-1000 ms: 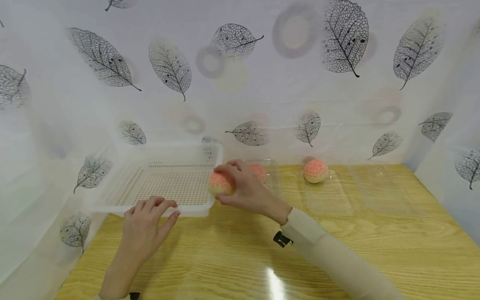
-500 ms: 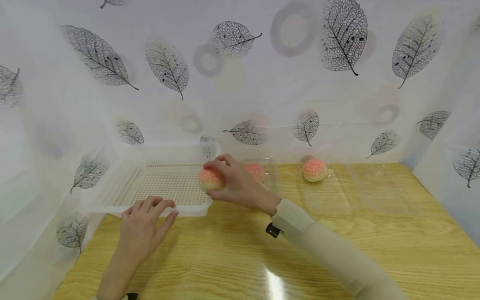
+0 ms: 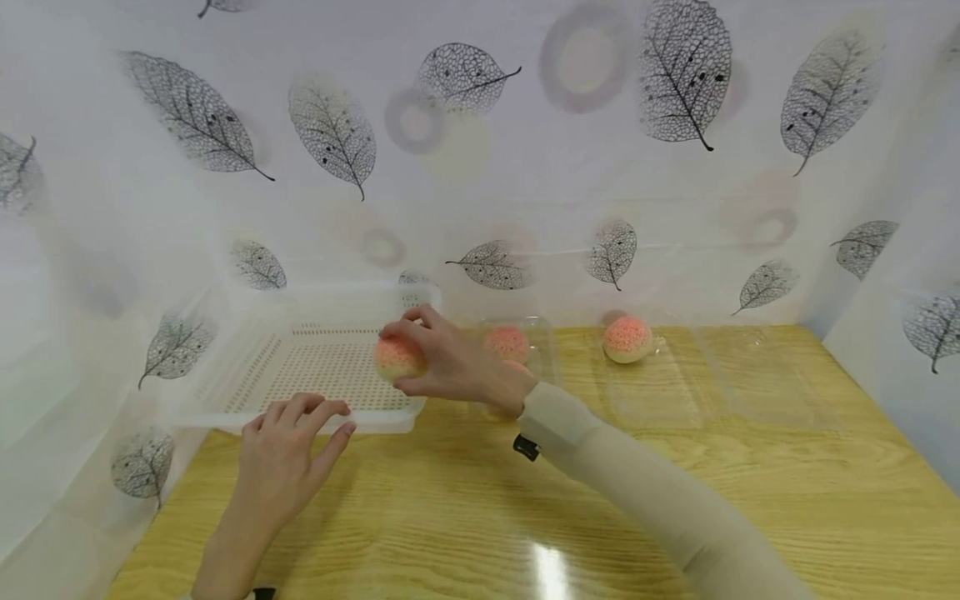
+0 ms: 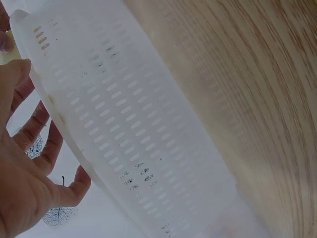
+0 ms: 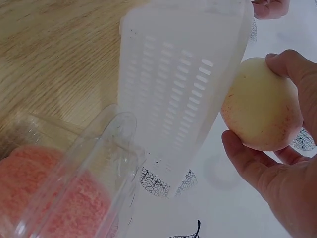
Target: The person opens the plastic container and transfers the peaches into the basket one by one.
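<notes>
My right hand point(image 3: 457, 362) holds a round bun point(image 3: 397, 358) with a pink speckled top and cream underside, over the right part of a white perforated plastic basket point(image 3: 386, 421). In the right wrist view, thumb and fingers grip the bun point(image 5: 260, 109) from two sides, beside the basket's rim. My left hand point(image 3: 285, 450) rests its fingertips on the basket's near rim. The left wrist view shows that hand's fingers point(image 4: 44, 153) bent lightly at the rim. Pink buns point(image 3: 507, 343) lie in a clear plastic container point(image 3: 551, 358), partly hidden behind my right wrist.
To the right, a second clear container point(image 3: 660, 404) has one pink bun point(image 3: 628, 340) at its far end. A third clear container point(image 3: 772, 383) lies farther right on the wooden table point(image 3: 450, 517). A leaf-patterned white sheet point(image 3: 510, 183) rises behind the table.
My right hand has carried the bun leftward from the basket's right edge to over its inside. More of the buns in the nearest container now show. The left hand stays at the rim.
</notes>
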The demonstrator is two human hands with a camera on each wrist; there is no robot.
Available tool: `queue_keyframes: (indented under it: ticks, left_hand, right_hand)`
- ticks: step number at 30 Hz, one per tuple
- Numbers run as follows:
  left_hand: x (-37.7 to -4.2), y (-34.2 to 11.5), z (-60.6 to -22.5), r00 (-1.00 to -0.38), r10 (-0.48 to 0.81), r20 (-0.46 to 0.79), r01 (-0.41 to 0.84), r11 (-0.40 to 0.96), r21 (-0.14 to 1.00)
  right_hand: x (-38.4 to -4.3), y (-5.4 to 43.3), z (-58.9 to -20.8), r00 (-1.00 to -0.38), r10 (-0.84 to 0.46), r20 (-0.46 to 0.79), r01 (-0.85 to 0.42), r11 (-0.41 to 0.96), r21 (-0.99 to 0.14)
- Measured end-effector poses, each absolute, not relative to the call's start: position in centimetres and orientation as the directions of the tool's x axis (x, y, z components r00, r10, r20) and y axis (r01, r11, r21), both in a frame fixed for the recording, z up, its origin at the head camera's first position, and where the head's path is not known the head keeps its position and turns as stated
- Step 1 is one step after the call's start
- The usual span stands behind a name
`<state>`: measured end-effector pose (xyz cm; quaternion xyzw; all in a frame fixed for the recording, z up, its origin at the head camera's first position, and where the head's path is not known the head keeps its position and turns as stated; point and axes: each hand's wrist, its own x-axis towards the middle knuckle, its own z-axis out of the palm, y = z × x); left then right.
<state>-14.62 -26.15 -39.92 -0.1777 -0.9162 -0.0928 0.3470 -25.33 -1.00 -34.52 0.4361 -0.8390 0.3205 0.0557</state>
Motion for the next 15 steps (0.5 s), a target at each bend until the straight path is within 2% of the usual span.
queue_keyframes:
  ticks: [15]
  left_hand:
    - [-14.4, -26.1, -39.9, -0.716, 0.248, 0.653, 0.387, 0.919, 0.074]
  right_hand:
    - [-26.3, -3.3, -35.0, -0.598, -0.754, 0.272, -0.764, 0.434, -0.478]
